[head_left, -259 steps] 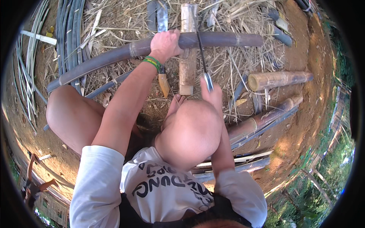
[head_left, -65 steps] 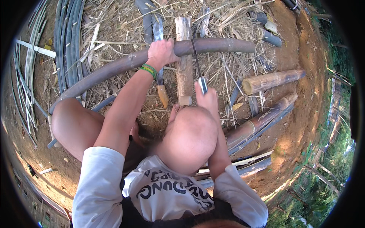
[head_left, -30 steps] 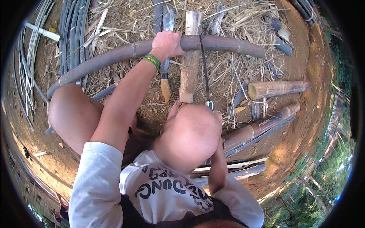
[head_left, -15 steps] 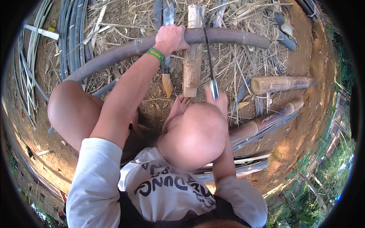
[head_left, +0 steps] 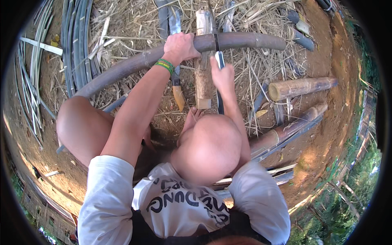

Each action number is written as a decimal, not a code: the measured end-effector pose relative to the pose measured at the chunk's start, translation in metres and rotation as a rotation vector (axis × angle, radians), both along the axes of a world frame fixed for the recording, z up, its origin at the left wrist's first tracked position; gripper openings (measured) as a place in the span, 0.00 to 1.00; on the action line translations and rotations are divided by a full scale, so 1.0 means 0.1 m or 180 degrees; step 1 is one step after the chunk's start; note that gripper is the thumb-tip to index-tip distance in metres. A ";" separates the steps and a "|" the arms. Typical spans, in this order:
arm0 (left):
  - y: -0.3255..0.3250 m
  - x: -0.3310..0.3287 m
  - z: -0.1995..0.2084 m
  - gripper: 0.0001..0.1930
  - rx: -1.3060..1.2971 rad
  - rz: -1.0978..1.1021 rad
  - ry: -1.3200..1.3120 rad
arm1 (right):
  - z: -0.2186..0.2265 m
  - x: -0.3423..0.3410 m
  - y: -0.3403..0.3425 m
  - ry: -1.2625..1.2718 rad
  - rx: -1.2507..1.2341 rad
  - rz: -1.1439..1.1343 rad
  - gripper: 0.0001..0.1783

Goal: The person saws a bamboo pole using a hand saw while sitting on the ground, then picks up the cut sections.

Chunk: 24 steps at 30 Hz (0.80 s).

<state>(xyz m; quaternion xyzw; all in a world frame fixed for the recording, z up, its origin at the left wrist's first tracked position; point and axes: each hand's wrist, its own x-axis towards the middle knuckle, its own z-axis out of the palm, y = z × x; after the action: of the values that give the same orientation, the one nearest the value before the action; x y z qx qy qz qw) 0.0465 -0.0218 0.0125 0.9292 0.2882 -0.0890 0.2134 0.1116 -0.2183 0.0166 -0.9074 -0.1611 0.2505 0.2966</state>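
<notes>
My left hand point(head_left: 179, 48) is closed over a dark bamboo pole point(head_left: 245, 39), which lies crosswise in front of me on a pale wooden block point(head_left: 203, 77). The pole's left end reaches to my left knee. In my right hand point(head_left: 223, 75) is the handle of a saw point(head_left: 220, 59), its thin dark blade lying across the pole just right of the block. Part of the saw's blade runs beyond the pole. Between my left wrist and the block lies a large knife point(head_left: 178, 97) with an orange wooden handle, its blade passing under the pole.
Long split bamboo strips point(head_left: 76, 49) lie at the left. On the right are a cut bamboo section point(head_left: 302, 87) and a longer bamboo piece point(head_left: 292, 124). Dry shavings point(head_left: 261, 22) cover the ground ahead. My bent knees point(head_left: 210, 145) rise between my arms.
My right hand and the saw have moved forward, away from me, so the handle is now close to the pole. My left hand keeps its hold on the pole.
</notes>
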 end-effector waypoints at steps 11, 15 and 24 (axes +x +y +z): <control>0.09 -0.19 -0.05 0.33 0.0056 0.0012 -0.0006 | 0.21 -0.05 -0.13 0.0102 -0.0060 0.0470 0.34; 0.23 -0.24 -0.07 0.34 -0.0221 0.0053 0.0424 | 0.11 -0.20 -0.04 0.0071 0.0049 0.0462 0.29; 0.10 -0.01 0.01 0.33 -0.0251 -0.0127 0.0197 | 0.04 0.08 0.13 -0.0139 -0.0095 0.0234 0.33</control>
<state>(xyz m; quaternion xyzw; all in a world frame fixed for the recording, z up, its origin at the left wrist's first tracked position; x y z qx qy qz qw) 0.0452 -0.0116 0.0139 0.9225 0.2724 -0.1331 0.2390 0.1199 -0.2051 0.0202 -0.9104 -0.1970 0.2438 0.2700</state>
